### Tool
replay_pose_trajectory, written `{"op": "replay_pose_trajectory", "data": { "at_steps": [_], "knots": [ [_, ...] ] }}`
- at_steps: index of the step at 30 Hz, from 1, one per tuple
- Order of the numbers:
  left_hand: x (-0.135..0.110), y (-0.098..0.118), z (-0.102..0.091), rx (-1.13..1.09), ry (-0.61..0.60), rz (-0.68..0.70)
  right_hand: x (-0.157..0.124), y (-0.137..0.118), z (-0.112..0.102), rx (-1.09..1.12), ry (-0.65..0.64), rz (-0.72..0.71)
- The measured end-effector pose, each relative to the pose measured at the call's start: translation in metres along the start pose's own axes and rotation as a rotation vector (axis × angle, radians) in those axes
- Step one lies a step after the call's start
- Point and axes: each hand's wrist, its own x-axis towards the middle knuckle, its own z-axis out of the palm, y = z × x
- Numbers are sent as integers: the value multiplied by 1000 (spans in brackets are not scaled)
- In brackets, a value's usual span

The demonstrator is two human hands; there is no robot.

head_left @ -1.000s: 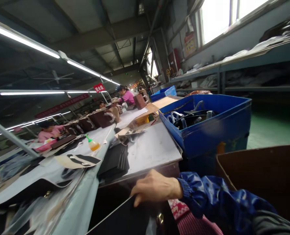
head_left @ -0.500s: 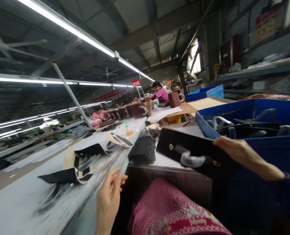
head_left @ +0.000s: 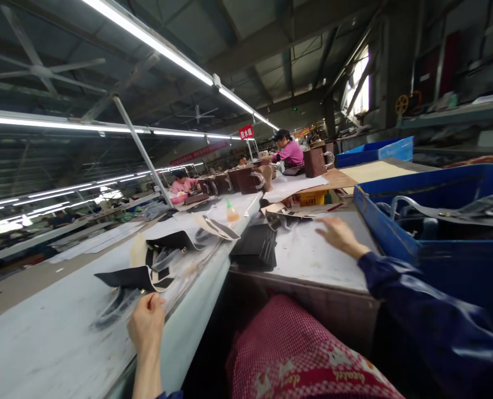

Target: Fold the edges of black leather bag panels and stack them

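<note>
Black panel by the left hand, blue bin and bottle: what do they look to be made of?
Black panel: leather or faux leather, fairly matte; it's a thin, flexible-looking sheet, but the look doesn't settle which.
Blue bin: probably plastic, with a low sheen; its walls are thin, smooth and evenly coloured.
Bottle: likely translucent plastic; amber contents show through.

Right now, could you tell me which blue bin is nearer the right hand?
The front blue bin, cut off by the picture's edge; the rear blue bin stands farther from the right hand.
</note>
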Motion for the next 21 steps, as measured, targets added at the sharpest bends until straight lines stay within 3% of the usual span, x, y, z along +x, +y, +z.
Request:
{"op": "replay_pose_trajectory", "data": {
  "at_steps": [4, 6, 9, 11, 14, 18, 21],
  "knots": [
    [6, -19, 3, -67, -109, -5, 41, -11, 110, -190, -303, -38],
    [9, -25, 4, -75, -125, -3, 54, -23, 161, -248, -383, -52],
    [12, -28, 7, -88, -139, 4, 62, -33, 203, -302, -409, -40],
    [12, -27, 7, -104, -146, 7, 58, -32, 209, -298, -392, -31],
    [6, -23, 5, -163, -135, 28, 44, -24, 196, -218, -356, -31],
    [-30, -21, 11, -359, -114, 78, 9, -20, 152, 7, -254, -37],
    [-75, -20, 38, -536, -298, 66, -26, -27, 106, 229, -196, -23]
  ]
}}
